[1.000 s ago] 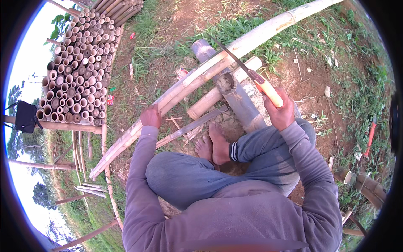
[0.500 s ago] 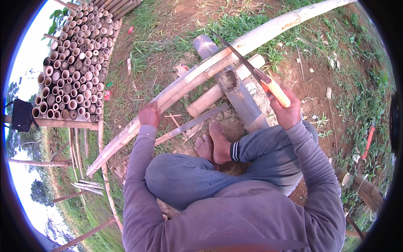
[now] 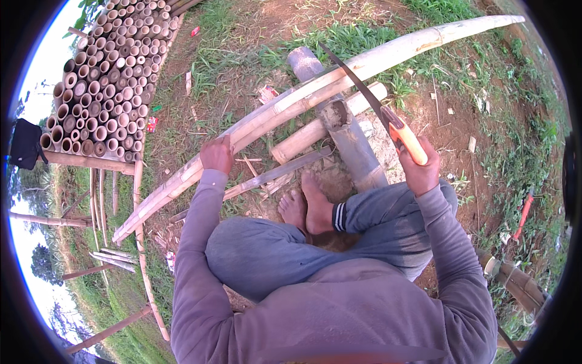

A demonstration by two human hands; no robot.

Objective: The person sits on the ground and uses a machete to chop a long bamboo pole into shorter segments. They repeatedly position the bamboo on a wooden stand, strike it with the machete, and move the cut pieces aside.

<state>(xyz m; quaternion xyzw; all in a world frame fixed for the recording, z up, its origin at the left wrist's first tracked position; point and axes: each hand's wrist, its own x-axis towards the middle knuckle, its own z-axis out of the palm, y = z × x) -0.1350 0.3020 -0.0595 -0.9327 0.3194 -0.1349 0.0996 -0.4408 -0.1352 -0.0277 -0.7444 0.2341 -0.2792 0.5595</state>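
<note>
A long pale bamboo pole (image 3: 285, 111) slants across the view from lower left to upper right. My left hand (image 3: 216, 155) is closed round it, left of the middle. In my right hand (image 3: 422, 167) is the orange handle of a hand saw (image 3: 405, 137). The saw's dark blade (image 3: 357, 80) points up and left and lies across the pole's upper part. Under the pole there, a thick grey bamboo post (image 3: 354, 142) lies on the ground with a notch cut in it. A shorter bamboo piece (image 3: 299, 141) crosses beneath, beside the post.
A stack of cut bamboo tubes (image 3: 109, 79) stands at the far left on a bamboo frame (image 3: 85, 162), with a black bag (image 3: 27, 144) hanging beside it. A thin bamboo strip (image 3: 276, 173) lies near my bare feet (image 3: 306, 206). An orange-red object (image 3: 525, 215) lies in the grass at right.
The view has shifted slightly. My right hand and the saw sit a little lower and further right. My left hand keeps its hold on the pole.
</note>
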